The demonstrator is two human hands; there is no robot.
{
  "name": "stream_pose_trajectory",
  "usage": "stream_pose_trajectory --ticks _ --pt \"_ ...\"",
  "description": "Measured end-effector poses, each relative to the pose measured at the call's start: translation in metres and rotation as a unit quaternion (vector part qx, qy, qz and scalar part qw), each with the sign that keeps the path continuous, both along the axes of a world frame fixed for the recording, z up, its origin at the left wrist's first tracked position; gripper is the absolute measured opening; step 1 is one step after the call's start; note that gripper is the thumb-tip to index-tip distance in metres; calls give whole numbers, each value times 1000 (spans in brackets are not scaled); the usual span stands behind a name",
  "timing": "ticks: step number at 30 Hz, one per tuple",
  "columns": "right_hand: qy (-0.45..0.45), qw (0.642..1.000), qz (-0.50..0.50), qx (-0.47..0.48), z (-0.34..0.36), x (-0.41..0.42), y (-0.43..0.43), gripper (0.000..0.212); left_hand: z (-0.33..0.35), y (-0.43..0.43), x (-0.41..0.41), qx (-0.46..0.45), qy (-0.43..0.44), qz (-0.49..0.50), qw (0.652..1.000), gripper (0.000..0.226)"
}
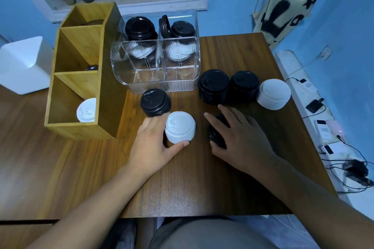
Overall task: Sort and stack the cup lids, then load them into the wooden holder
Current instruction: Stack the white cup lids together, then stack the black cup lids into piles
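My left hand (150, 143) grips a white stack of lids (180, 126) standing on the table, thumb curled round its near side. My right hand (239, 137) lies over a black stack of lids (217, 137), fingers spread across its top and thumb at its near edge. Another black stack (155, 102) stands just behind the white one. Two more black stacks (214, 86) (244, 86) and a white stack (274, 94) line up at the right. The wooden holder (109, 79) lies at the left, with a white lid (87, 110) in its nearest compartment.
A clear plastic organizer (159, 79) behind the stacks holds black and white lids. The dark wooden table (202, 188) ends at the right near a white ledge with chargers and cables (352, 170). A white bin (24, 64) stands at the far left.
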State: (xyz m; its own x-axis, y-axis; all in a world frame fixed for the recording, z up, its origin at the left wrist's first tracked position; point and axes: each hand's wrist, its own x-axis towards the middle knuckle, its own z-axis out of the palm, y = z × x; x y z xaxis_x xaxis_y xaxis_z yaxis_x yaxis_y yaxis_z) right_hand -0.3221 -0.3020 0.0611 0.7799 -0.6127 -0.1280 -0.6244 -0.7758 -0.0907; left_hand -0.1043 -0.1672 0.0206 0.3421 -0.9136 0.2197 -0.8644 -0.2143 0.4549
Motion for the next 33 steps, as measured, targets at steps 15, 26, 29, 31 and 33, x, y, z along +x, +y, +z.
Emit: stream_pose_trajectory --ticks 15,26,29,31,33 --pt "-77 995 58 -37 10 8 2 59 8 2 -5 -44 -3 45 998 84" --pt "-71 994 55 60 18 55 4 49 1 -23 56 -58 60 99 992 88" --pt "-74 993 55 73 15 58 4 49 2 -20 57 -58 54 72 994 78" --pt "-76 993 57 70 11 57 4 50 2 -10 57 -65 44 60 995 73" --pt "-84 993 62 59 6 55 8 50 2 3 55 -67 47 50 995 72"
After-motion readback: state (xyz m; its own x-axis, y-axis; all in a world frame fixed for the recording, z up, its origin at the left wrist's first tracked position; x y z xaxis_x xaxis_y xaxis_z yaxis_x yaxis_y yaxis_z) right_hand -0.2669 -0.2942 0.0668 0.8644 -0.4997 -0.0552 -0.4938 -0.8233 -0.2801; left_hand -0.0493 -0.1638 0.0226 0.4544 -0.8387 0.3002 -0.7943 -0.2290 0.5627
